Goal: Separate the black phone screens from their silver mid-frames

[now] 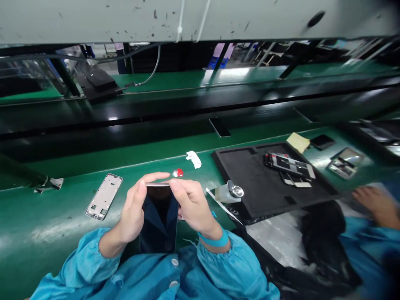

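A dark, glossy phone screen [158, 223] is held upright close to my body, its top edge between both hands. My left hand [135, 208] grips the upper left corner, thumb on the near face and index finger stretched along the top. On the upper right corner my right hand [194, 204] is closed, its thumb pressing the edge. A blue band circles the right wrist. Left of my hands lies a pale metal phone frame [104, 198] on the green bench. Just beyond my fingers are a small red-and-white item [178, 172] and a crumpled white scrap [194, 159].
To the right, a black foam tray [259, 187] bears several phone parts [290, 166]. A bottle with a metal lid [229, 192] and a white strip [223, 206] stand near it. A dark phone-shaped panel [219, 127] lies farther back. Another person's hand [376, 202] is at far right.
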{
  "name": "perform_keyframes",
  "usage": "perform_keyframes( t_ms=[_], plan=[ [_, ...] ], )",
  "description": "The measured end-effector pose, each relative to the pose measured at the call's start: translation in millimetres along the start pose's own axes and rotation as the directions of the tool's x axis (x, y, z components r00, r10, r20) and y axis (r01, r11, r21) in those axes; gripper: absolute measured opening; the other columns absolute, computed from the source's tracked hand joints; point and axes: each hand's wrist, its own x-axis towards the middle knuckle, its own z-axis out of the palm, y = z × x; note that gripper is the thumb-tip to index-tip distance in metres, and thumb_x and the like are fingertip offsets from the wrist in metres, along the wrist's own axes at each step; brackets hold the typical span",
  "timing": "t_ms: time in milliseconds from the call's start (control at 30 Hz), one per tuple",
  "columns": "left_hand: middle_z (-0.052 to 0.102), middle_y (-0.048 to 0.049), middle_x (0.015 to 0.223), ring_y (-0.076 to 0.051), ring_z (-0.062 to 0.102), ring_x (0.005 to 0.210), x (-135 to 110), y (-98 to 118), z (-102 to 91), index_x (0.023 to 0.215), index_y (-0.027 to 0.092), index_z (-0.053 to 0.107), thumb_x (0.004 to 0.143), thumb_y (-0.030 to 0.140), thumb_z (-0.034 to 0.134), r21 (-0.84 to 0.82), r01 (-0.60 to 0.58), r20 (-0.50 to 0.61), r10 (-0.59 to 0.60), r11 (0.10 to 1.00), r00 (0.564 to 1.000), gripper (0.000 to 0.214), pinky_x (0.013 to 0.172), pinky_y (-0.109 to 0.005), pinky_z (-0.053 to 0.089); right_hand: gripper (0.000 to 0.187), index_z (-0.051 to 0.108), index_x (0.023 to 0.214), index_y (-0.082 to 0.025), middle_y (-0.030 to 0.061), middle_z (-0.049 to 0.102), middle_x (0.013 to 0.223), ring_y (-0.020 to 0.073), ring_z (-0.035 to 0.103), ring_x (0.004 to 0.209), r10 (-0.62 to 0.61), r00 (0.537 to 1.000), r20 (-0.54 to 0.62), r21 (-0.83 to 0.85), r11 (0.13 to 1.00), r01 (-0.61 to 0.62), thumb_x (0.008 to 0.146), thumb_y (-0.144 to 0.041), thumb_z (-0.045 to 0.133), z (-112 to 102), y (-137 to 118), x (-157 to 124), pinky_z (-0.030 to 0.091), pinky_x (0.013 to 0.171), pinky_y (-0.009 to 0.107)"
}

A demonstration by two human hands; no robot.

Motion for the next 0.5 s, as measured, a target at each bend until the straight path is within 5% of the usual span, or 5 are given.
perform_keyframes(
  t_ms=[100, 200, 333, 500],
  plan=[
    [0.084, -0.0064, 0.119, -0.028, 0.078, 0.114, -3, -2, 5.0, 0.120, 0.027, 0.083, 0.111, 0.062, 0.048, 0.060, -0.059, -0.015, 0.060, 0.996, 0.998, 0.051, 0.100, -0.039, 0.061, 0.074, 0.036, 0.056, -0.024, -0.0044, 0.036, 0.051, 0.0098, 0.033, 0.049, -0.047, 0.999, -0.002, -0.043, 0.998, 0.047, 0.100, -0.081, 0.054, -3, -11, 2, 0.029, 0.046, 0.026],
    [0.083, -0.0076, 0.117, -0.026, 0.077, 0.114, 11, -6, 8.3, 0.106, 0.023, 0.083, 0.108, 0.062, 0.057, 0.153, -0.165, -0.074, 0.178, 0.974, 0.981, 0.046, 0.104, -0.035, 0.058, 0.071, 0.051, 0.059, -0.022, -0.0024, 0.046, 0.057, 0.0125, 0.044, 0.055, -0.076, 0.995, -0.071, -0.033, 0.997, 0.074, 0.096, -0.080, 0.061, -8, -2, 10, 0.042, 0.053, 0.027],
    [0.083, -0.0076, 0.097, -0.025, 0.081, 0.085, 42, 3, 5.0, 0.108, 0.023, 0.071, 0.102, 0.071, 0.059, -0.118, -0.073, -0.189, 0.050, 0.990, 0.981, 0.050, 0.082, -0.038, 0.066, 0.063, 0.078, 0.094, -0.022, 0.0074, 0.075, 0.092, 0.0245, 0.072, 0.093, -0.011, 1.000, 0.007, -0.061, 0.998, 0.012, 0.104, -0.078, 0.050, -15, 24, -2, 0.061, 0.090, 0.039],
    [0.080, -0.0053, 0.087, -0.022, 0.079, 0.069, 58, 23, 1.2, 0.115, 0.025, 0.059, 0.107, 0.070, 0.048, -0.398, -0.035, -0.205, -0.052, 0.917, 0.977, 0.047, 0.066, -0.035, 0.067, 0.074, 0.071, 0.072, -0.019, 0.0049, 0.069, 0.061, 0.0170, 0.065, 0.054, 0.065, 0.957, 0.284, -0.086, 0.995, -0.042, 0.111, -0.072, 0.037, -21, 39, -32, 0.056, 0.058, 0.030]
  ],
)
